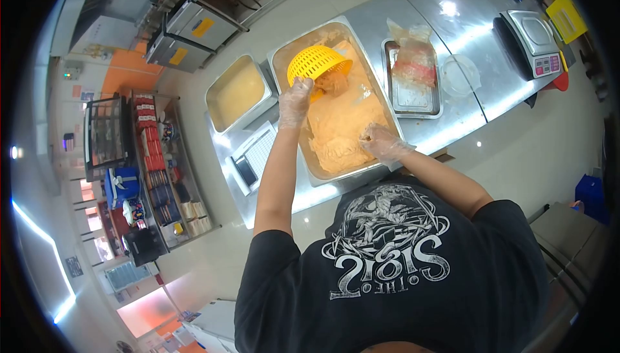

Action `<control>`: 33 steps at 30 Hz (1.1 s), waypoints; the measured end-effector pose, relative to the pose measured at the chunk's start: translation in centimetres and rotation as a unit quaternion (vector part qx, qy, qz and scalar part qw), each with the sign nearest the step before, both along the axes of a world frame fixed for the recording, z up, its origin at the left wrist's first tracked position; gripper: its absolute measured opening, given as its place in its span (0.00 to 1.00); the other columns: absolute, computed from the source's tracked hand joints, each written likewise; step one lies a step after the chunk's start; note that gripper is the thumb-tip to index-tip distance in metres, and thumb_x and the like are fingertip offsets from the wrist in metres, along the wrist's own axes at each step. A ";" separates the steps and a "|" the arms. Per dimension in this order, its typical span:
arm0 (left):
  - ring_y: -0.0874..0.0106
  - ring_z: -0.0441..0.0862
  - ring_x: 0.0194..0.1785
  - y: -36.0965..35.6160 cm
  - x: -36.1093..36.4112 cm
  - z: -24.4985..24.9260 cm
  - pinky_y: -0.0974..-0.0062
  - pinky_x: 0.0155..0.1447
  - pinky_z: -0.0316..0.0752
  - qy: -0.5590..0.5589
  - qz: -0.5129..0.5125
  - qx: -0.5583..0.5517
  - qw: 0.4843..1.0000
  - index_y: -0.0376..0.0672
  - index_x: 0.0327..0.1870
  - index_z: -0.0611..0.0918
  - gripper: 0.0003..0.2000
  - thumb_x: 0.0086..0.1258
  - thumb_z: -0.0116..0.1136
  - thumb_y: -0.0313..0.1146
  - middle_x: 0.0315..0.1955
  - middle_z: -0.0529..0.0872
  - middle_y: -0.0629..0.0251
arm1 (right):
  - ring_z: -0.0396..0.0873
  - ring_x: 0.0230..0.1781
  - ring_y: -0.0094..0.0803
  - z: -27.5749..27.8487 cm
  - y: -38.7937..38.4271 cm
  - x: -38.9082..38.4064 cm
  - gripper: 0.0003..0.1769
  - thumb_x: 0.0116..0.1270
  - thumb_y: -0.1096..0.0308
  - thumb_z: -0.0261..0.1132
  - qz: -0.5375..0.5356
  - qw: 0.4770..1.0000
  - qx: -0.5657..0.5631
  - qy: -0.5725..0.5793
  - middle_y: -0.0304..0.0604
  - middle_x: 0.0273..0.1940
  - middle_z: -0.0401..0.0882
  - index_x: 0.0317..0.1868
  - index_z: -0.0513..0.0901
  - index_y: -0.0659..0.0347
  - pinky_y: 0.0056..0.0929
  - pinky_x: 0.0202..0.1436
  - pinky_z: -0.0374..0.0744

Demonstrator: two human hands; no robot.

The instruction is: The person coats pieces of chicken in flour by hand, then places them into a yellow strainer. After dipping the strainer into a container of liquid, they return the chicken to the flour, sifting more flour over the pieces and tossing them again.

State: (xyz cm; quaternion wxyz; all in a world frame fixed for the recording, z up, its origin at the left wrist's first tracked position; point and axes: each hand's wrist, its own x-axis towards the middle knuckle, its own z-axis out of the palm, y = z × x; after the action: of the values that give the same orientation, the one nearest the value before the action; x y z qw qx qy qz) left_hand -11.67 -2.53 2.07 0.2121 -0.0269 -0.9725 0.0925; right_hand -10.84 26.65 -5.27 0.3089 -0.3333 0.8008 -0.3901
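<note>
My left hand, in a clear plastic glove, is closed on the edge of a yellow colander. The colander is tipped on its side over a large metal pan, its opening facing right and down. Orange-coated food pieces show at the colander's mouth. Loose orange coating covers much of the pan. My right hand, also gloved, is at the pan's near right side with its fingers curled close over the coating; I cannot tell whether they hold anything.
Left of the pan stands a metal container of pale yellow contents, with a white grid-like tray nearer me. To the right are a metal tray bearing a plastic bag, a clear round lid and a scale. Shelves stand left.
</note>
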 end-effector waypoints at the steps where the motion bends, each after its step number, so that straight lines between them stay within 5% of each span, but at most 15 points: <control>1: 0.60 0.83 0.23 0.2 0.0 0.2 0.65 0.24 0.78 -0.002 0.002 -0.002 1.000 0.48 0.35 0.75 0.04 0.68 0.57 0.25 0.27 0.82 0.58 | 0.81 0.46 0.55 -0.3 0.0 0.2 0.14 0.66 0.63 0.63 -0.013 1.000 -0.019 0.011 0.63 0.40 0.80 0.35 0.83 0.70 0.46 0.53 0.77; 9: 0.63 0.85 0.24 -1.1 -1.3 1.9 0.66 0.24 0.80 0.063 0.026 0.006 0.998 0.47 0.36 0.77 0.04 0.66 0.59 0.25 0.30 0.83 0.58 | 0.79 0.55 0.58 0.7 0.3 0.3 0.19 0.67 0.58 0.63 -0.028 0.999 -0.013 0.012 0.65 0.49 0.82 0.43 0.87 0.67 0.47 0.63 0.75; 15: 0.64 0.84 0.23 -2.1 -1.3 2.1 0.67 0.23 0.79 0.101 -0.015 0.018 0.995 0.47 0.34 0.77 0.04 0.65 0.59 0.25 0.30 0.83 0.59 | 0.81 0.52 0.57 2.2 -0.3 -0.1 0.20 0.65 0.56 0.65 -0.021 0.998 0.042 -0.038 0.66 0.47 0.83 0.42 0.87 0.67 0.48 0.61 0.76; 21: 0.64 0.83 0.22 -2.0 -0.2 4.2 0.67 0.22 0.78 0.071 -0.072 0.026 0.995 0.49 0.33 0.76 0.05 0.63 0.60 0.26 0.31 0.81 0.60 | 0.86 0.41 0.50 2.3 -1.0 0.3 0.17 0.66 0.59 0.66 -0.073 0.992 0.080 -0.057 0.62 0.37 0.85 0.36 0.85 0.68 0.44 0.48 0.80; 30: 0.63 0.83 0.21 -5.2 -0.6 5.4 0.67 0.23 0.79 0.079 -0.131 0.034 0.988 0.48 0.32 0.75 0.06 0.63 0.60 0.27 0.28 0.81 0.60 | 0.85 0.46 0.55 -0.1 -2.0 0.9 0.19 0.66 0.57 0.65 -0.174 0.980 0.097 -0.011 0.63 0.43 0.86 0.45 0.88 0.65 0.46 0.52 0.80; 33: 0.60 0.83 0.21 -7.0 -1.5 3.8 0.66 0.23 0.79 0.162 -0.101 0.107 0.976 0.46 0.33 0.76 0.04 0.65 0.59 0.25 0.25 0.81 0.56 | 0.84 0.50 0.55 0.4 -2.3 1.7 0.20 0.66 0.56 0.65 -0.205 0.973 0.108 0.007 0.63 0.46 0.86 0.46 0.87 0.65 0.46 0.55 0.79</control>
State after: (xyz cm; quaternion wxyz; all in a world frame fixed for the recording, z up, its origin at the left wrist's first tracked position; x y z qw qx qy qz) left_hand -13.15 -9.51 5.88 0.3768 -0.0870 -0.9216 -0.0314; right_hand -9.16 24.31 -4.83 0.2514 -0.1297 0.8913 -0.3544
